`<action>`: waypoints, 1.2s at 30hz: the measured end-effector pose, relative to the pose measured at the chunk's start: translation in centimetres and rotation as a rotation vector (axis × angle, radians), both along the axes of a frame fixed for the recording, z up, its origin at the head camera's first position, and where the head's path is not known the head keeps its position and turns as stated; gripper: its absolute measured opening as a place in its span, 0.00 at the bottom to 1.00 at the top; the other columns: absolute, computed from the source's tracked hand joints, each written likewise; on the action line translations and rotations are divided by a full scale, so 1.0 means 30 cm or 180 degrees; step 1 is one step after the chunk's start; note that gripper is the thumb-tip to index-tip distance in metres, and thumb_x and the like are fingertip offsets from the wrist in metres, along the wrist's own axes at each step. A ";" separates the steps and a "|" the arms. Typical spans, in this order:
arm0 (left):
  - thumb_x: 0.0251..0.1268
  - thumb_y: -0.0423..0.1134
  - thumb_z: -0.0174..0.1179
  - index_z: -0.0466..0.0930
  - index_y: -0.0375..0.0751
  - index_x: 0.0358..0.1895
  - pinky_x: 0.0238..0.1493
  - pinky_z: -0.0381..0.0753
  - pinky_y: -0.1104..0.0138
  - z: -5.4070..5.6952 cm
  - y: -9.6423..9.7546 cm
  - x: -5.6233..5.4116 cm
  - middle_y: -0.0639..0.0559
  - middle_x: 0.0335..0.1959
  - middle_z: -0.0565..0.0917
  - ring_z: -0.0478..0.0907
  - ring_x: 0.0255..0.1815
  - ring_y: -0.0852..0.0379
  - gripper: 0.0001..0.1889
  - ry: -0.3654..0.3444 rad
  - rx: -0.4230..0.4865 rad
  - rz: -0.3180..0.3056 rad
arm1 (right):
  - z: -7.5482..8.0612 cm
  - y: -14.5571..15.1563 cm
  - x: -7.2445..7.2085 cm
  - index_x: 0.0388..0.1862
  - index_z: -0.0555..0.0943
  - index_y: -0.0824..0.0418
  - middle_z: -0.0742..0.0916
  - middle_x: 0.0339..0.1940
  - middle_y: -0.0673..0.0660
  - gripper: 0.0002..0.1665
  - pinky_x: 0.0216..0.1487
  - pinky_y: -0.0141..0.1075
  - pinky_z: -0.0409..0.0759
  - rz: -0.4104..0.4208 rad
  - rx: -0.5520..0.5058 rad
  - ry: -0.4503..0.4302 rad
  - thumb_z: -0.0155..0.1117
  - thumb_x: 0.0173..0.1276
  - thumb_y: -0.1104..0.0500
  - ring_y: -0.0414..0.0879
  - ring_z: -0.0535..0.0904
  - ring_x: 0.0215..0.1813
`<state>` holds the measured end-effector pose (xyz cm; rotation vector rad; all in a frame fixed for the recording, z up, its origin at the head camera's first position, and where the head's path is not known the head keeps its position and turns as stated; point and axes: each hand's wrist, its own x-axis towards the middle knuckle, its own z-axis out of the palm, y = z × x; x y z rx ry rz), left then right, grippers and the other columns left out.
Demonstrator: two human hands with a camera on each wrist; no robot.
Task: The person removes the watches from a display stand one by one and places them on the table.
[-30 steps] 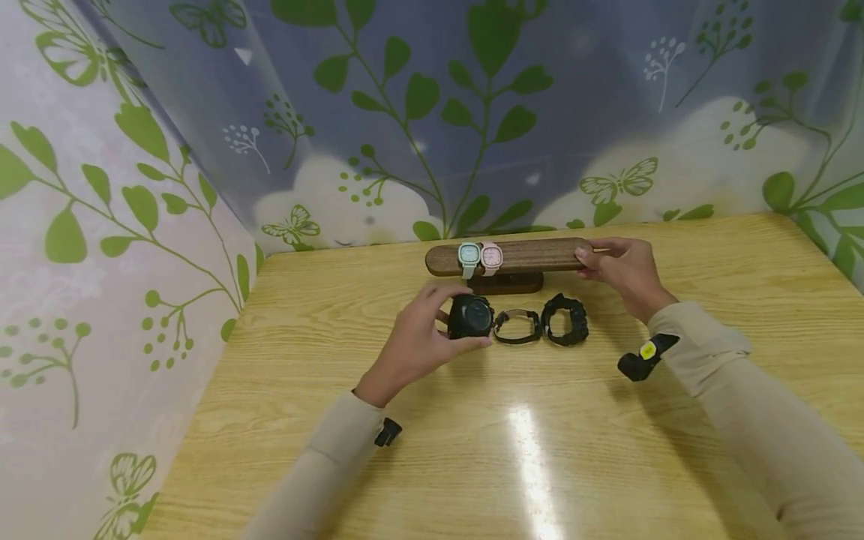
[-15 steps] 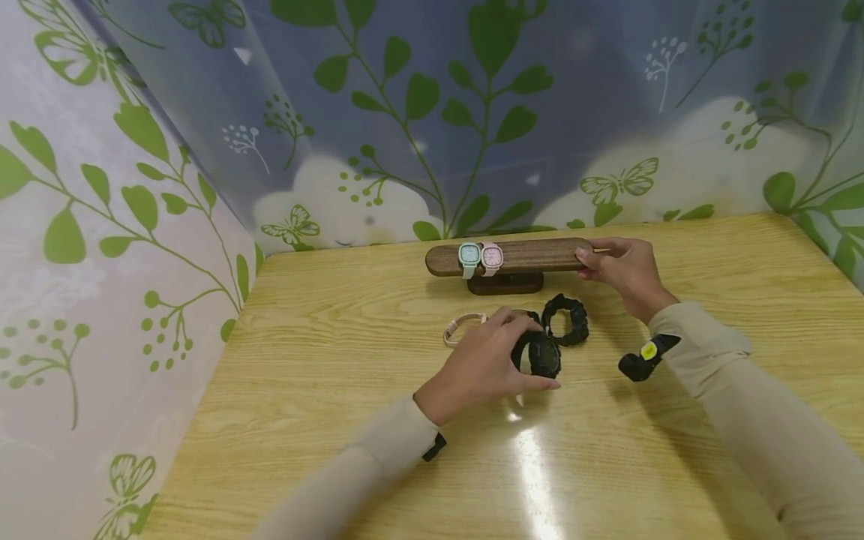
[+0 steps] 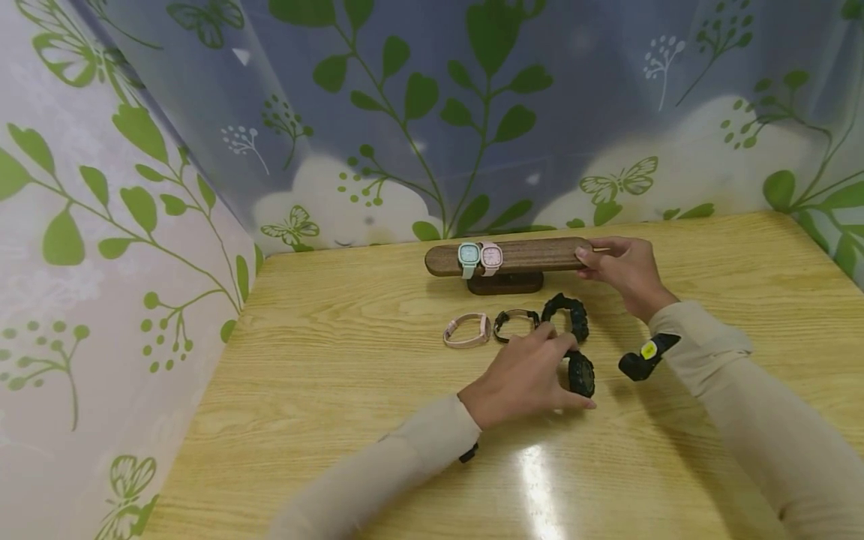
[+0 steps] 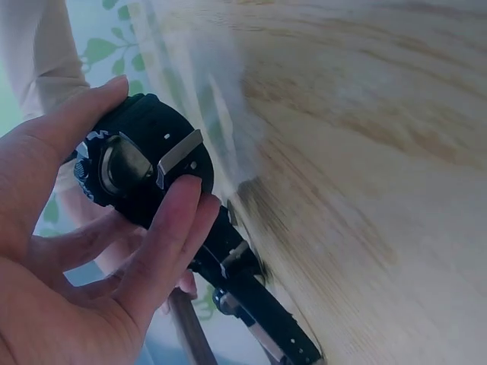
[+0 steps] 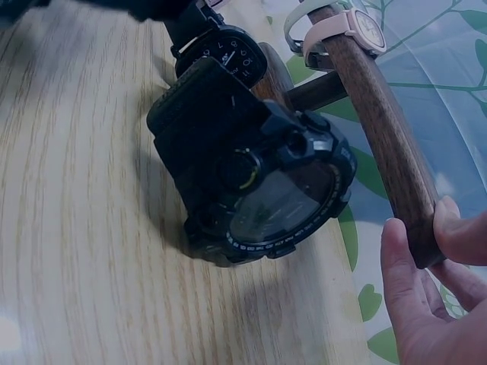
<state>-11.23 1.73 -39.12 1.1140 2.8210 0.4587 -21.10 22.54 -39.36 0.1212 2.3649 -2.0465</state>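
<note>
My left hand [image 3: 523, 379] pinches a chunky black watch [image 3: 582, 375] between thumb and fingers, close over the front of the watch row. In the left wrist view its round dial and metal buckle show, with the fingertips on the strap. My right hand [image 3: 624, 274] grips the right end of a dark wooden watch stand [image 3: 533, 255]. Near the bar's left end hang a mint watch [image 3: 469, 255] and a pink watch [image 3: 492, 256], side by side. Another chunky black watch [image 5: 251, 182] stands on the table between the hands, partly hidden by my left fingers in the head view.
A pale pink watch [image 3: 484, 328] and a slim black watch [image 3: 500, 328] stand in the row left of the chunky one. The wooden table [image 3: 337, 315] meets a leaf-patterned curtain [image 3: 418, 150] at the back and left.
My left hand has carried the black watch rightward and toward me, from the row's left end to beside its right end. The pale pink watch has come into view. My right hand stays put.
</note>
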 end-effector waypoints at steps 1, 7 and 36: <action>0.50 0.69 0.73 0.79 0.47 0.63 0.36 0.82 0.73 -0.001 0.005 -0.001 0.51 0.55 0.80 0.77 0.35 0.65 0.41 0.0029 -0.0024 -0.0015 | 0.001 0.000 0.000 0.72 0.68 0.74 0.84 0.43 0.48 0.35 0.50 0.39 0.88 0.0002 0.0003 0.0004 0.66 0.74 0.56 0.42 0.88 0.38; 0.51 0.71 0.70 0.77 0.47 0.66 0.50 0.85 0.60 -0.001 0.028 -0.004 0.49 0.62 0.78 0.80 0.42 0.62 0.43 0.0119 -0.0192 -0.0043 | 0.003 -0.002 0.002 0.72 0.69 0.73 0.84 0.43 0.49 0.34 0.53 0.43 0.87 -0.0002 0.0050 0.0028 0.65 0.75 0.56 0.42 0.88 0.38; 0.49 0.76 0.67 0.79 0.48 0.62 0.30 0.86 0.68 -0.035 0.075 0.006 0.48 0.53 0.79 0.80 0.31 0.57 0.43 0.0432 -0.0464 -0.0108 | -0.005 0.005 -0.002 0.73 0.67 0.74 0.85 0.40 0.46 0.35 0.49 0.36 0.88 0.0049 -0.0022 0.0031 0.65 0.75 0.57 0.39 0.87 0.36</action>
